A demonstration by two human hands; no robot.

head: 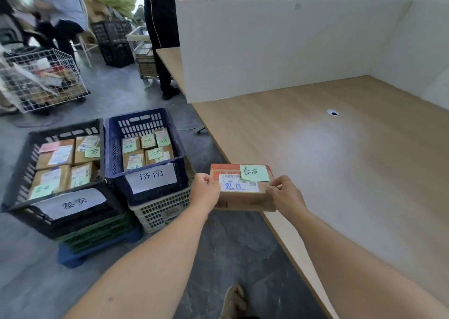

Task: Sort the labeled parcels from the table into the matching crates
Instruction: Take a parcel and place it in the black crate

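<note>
Cardboard parcel (pixel 243 190), head view: a small, flat brown box with an orange-printed far end, a white barcode label and a green sticky note (pixel 254 173) handwritten 泰安, held at the table's (pixel 340 161) near left edge and overhanging it towards the floor. Whether its underside touches the table cannot be told. The left hand (pixel 205 190) grips the end of the parcel away from the table, fingers curled round it. The right hand (pixel 284 193) pinches the end over the table at its upper corner. Off the table's left edge, on the floor, stand two stacked-up crates holding parcels with like notes: a blue crate (pixel 111 148) signed 济南 just beside the table, and a black crate (pixel 14 197) signed 泰安 beyond it, farther from the table. By its note, the parcel appears bound for the black crate. Handling, as judged: the box looks stiff and light, its square edges giving firm purchase, so the two short ends are the sound places to hold, and one hand would probably suffice. The note looks loosely stuck, so fingers are best kept off it, and the parcel set down flat, label upward.
</note>
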